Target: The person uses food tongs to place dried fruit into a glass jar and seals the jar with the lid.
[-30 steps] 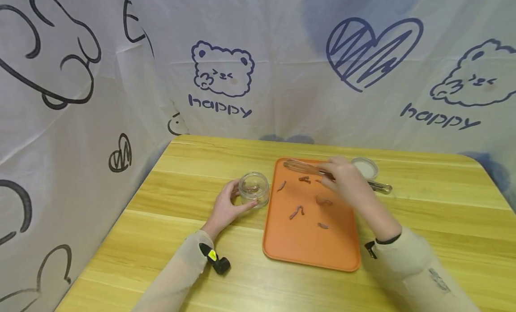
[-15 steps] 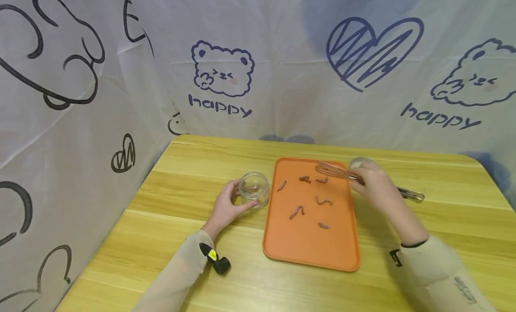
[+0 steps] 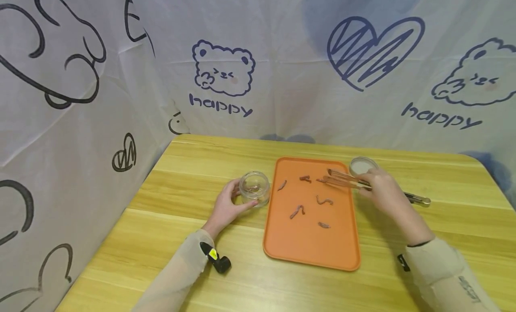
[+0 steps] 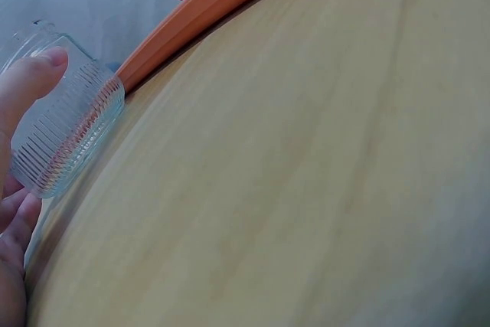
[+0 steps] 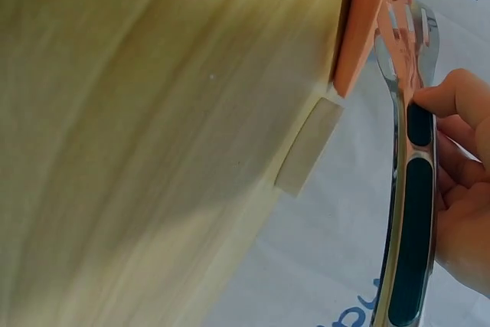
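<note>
My left hand (image 3: pixel 225 209) grips a small clear jar (image 4: pixel 73 124) standing left of the orange tray (image 3: pixel 310 251), thumb on the near side. Inside the jar lies a thin brownish strip (image 3: pixel 253 188). In my right hand (image 3: pixel 384 191) are metal serving tongs (image 5: pixel 409 189) with dark grip panels and slotted ends. The tongs' ends (image 3: pixel 342 179) are spread and reach over the tray's upper right, overlapping a brown worm-like piece (image 3: pixel 320 180). Several similar pieces lie scattered on the tray, among them a wavy one (image 3: pixel 324 200) and a bent one (image 3: pixel 297 211).
A round clear lid (image 3: pixel 360 164) lies at the tray's upper right corner, partly behind the right hand. The wooden table (image 3: pixel 225 285) meets a white cloth backdrop (image 3: pixel 290 92) with drawings at the back and left.
My right hand has moved right with the tongs, from the tray's top left to its upper right; their ends have since spread and come lower. The left hand and jar stay put.
</note>
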{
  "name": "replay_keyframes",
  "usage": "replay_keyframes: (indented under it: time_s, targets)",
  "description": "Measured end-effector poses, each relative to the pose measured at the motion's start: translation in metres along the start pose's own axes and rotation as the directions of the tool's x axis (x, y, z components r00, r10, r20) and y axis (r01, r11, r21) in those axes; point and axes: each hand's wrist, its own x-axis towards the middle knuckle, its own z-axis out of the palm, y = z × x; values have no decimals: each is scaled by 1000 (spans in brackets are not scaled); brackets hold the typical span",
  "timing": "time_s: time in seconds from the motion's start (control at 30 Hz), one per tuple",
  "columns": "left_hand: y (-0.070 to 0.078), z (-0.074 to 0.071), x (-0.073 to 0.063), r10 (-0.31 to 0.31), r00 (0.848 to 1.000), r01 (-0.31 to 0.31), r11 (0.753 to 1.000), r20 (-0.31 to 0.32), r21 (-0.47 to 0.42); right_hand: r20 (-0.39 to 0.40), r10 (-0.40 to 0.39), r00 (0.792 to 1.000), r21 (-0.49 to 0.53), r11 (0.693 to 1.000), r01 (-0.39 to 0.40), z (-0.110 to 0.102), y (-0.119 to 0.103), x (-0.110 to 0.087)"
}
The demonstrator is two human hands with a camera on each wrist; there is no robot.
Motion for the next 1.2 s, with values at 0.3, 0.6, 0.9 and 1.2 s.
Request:
replay_keyframes:
  time_s: [0.3,0.6,0.9,1.2]
  targets:
    - [3,0,1,5,1000,-5,1000,2,-2,41,1,999,28,1000,-2,7,6,5]
    - [-33,5,12,15,1000,-15,1000,-11,-5,40,7,999,41,999,-9,7,5,4]
    - [-41,5,12,18,1000,-17,1000,-23,23,25,21,999,58,998,-23,3,0,2]
    - [-42,5,12,16,1000,-16,1000,-24,19,-39,18,999,68,998,-15,-9,-13,6]
